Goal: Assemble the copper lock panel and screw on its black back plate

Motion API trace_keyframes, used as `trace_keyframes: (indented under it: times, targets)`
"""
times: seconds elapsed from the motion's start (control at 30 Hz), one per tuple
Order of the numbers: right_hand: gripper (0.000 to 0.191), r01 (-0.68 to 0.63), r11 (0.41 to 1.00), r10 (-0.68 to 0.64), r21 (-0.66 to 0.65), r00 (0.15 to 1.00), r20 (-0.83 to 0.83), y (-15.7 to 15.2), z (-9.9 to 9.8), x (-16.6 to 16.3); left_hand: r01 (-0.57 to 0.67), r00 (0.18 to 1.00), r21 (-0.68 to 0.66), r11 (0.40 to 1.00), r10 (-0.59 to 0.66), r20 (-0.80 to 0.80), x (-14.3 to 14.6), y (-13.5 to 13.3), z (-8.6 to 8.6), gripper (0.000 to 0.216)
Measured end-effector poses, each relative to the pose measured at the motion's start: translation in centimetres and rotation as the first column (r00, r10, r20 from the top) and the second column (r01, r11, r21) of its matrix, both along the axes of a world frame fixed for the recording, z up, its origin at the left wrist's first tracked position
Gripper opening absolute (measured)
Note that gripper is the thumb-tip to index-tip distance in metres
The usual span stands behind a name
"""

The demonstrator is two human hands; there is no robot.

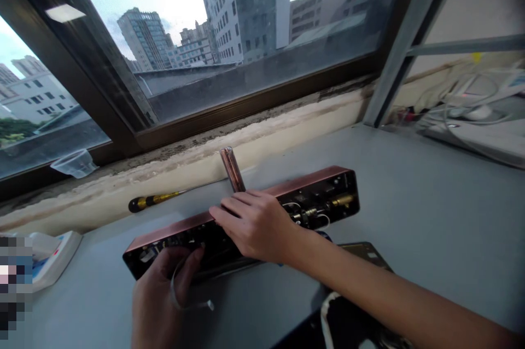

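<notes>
A long copper-coloured housing (320,176) lies on the grey tabletop, its dark open side towards me, showing small wires and a brass-coloured cylinder (342,200). It looks like a door lock body, though I cannot be sure. Behind it a copper-coloured tube (232,168) sticks up. My right hand (258,223) is closed over the housing's middle, fingers across its top edge by the tube. At the left end, my left hand (164,278) has thumb and fingers pinched at the opening. A thin pale cable (174,289) loops from that pinch, its connector end hanging free. The fingertips are partly hidden.
A yellow-and-black screwdriver (153,201) lies behind the housing, near the window wall. A dark panel (361,250) and another black part with a white cable (326,313) sit at the front. A white device (61,256) stands left, a plastic cup (76,164) on the sill.
</notes>
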State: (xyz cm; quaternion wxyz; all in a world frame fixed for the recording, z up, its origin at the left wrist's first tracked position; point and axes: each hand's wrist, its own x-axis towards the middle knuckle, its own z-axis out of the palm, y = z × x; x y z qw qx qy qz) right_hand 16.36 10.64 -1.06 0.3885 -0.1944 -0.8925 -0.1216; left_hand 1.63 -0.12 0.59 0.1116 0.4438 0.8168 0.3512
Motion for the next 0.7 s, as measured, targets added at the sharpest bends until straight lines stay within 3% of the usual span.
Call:
trace_keyframes:
  times: [0.13,0.3,0.53,0.7]
  targets:
    - [0.018,0.004,1.000,-0.004,0.000,1.000,-0.001,0.06,-0.05,-0.06,0.070,0.998,-0.019,0.997,-0.070,0.003,-0.88,-0.19,0.06,0.028]
    - [0.019,-0.002,1.000,0.002,-0.007,1.000,0.001,-0.10,-0.06,-0.06,0.087,0.972,0.006,0.996,-0.086,0.219,-0.90,-0.46,0.33,0.031]
    - [0.020,0.000,1.000,-0.001,-0.006,1.000,-0.006,-0.06,-0.06,-0.04,0.047,0.816,0.090,0.995,-0.090,0.571,-0.56,-0.45,-0.06,0.030]
    - [0.019,-0.003,1.000,0.003,-0.002,1.000,-0.007,-0.01,-0.05,-0.02,0.001,0.822,0.138,0.990,-0.079,0.563,-0.44,-0.17,-0.47,0.032]
